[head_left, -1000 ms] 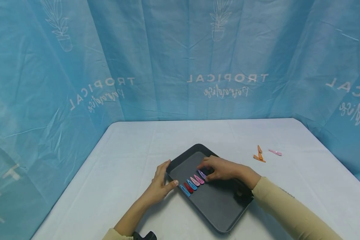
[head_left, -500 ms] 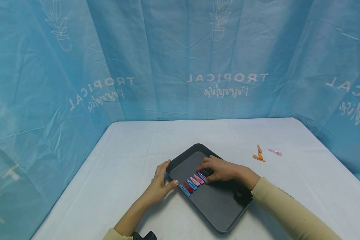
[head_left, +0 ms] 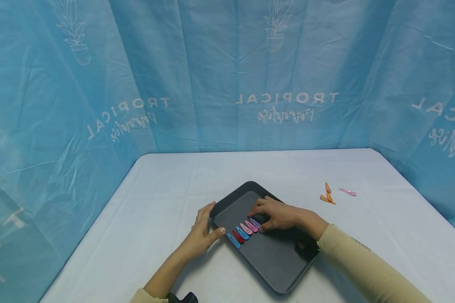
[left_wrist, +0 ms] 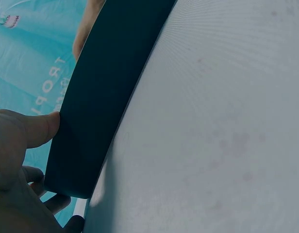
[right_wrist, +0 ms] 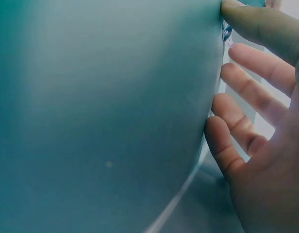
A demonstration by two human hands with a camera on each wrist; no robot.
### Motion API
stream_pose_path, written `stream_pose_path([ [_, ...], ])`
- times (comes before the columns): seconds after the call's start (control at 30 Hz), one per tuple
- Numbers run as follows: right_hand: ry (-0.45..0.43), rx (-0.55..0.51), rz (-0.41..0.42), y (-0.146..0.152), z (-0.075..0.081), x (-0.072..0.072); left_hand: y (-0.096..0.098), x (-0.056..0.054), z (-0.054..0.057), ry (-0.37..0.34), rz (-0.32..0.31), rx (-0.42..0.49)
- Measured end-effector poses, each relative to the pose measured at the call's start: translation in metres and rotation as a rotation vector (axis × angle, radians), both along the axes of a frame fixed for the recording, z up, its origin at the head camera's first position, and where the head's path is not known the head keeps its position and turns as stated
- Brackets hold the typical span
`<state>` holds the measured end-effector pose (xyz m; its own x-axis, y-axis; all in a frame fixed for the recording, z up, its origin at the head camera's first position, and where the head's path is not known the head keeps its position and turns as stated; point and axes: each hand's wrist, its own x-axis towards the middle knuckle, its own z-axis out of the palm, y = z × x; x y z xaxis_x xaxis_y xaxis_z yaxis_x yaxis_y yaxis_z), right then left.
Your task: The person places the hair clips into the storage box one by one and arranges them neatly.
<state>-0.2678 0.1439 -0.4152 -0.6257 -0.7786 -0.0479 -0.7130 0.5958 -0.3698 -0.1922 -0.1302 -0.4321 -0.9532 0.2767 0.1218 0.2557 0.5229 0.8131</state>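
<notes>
A dark grey baking tray [head_left: 277, 265] lies at an angle on the table. My left hand [head_left: 204, 237] holds its left corner, thumb on the rim and fingers along the outside; the left wrist view shows the thumb [left_wrist: 45, 128] at the edge. Inside the tray, my right hand [head_left: 278, 213] pinches a purple snap hair clip [head_left: 255, 221] between thumb and fingers, partly covering it. That clip lies at the end of a slanting row: pink clip [head_left: 252, 226], light pink clip [head_left: 246, 229], blue clip [head_left: 242, 233], red clip [head_left: 238, 237] and another blue clip [head_left: 233, 240].
On the white table [head_left: 167, 189], right of the tray, lie several orange hair clips [head_left: 328, 198] in a small cluster. Beside them is one more pink clip [head_left: 348, 192]. A blue printed curtain [head_left: 212, 75] hangs behind and along the sides.
The purple clip has shifted slightly down toward the pink one and now lies in line with the row. My left hand and the tray have stayed almost still.
</notes>
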Motion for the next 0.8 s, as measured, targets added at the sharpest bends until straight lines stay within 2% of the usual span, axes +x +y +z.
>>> stream_pose_path([
  [0.5,-0.030,-0.030,-0.010,0.002,0.006,0.004,0.000,0.001,0.000,0.011,-0.005,0.009],
  [0.8,-0.045,-0.118,-0.044,0.010,0.022,0.006,0.000,0.001,0.001,-0.008,-0.004,0.014],
])
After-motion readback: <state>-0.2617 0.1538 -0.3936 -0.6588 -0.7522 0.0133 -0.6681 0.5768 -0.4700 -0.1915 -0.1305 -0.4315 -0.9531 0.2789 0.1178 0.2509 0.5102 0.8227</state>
